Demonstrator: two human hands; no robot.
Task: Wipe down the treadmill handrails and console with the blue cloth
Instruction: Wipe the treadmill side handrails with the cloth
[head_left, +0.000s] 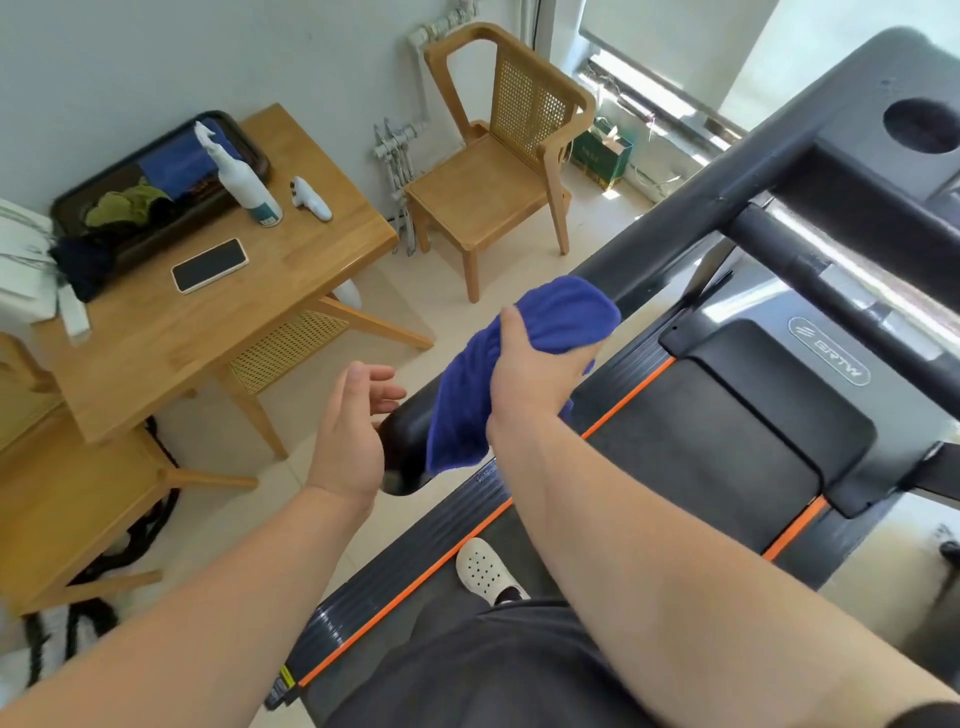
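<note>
The blue cloth (561, 317) is draped over the treadmill's left handrail (691, 228), a dark bar running from lower middle up to the console (883, 119) at upper right. My right hand (530, 374) grips the cloth and presses it around the rail. The cloth's loose end hangs down near the rail's rounded end (402, 452). My left hand (353, 431) hovers just left of that end, fingers apart, holding nothing. A cross grip bar (789, 260) sits below the console.
A wooden table (218, 317) at left carries a white spray bottle (241, 176), a phone (210, 265) and a dark tray (156, 182). A wooden chair (504, 156) stands by the wall. The treadmill belt (701, 447) lies below, with my white shoe (483, 571) on it.
</note>
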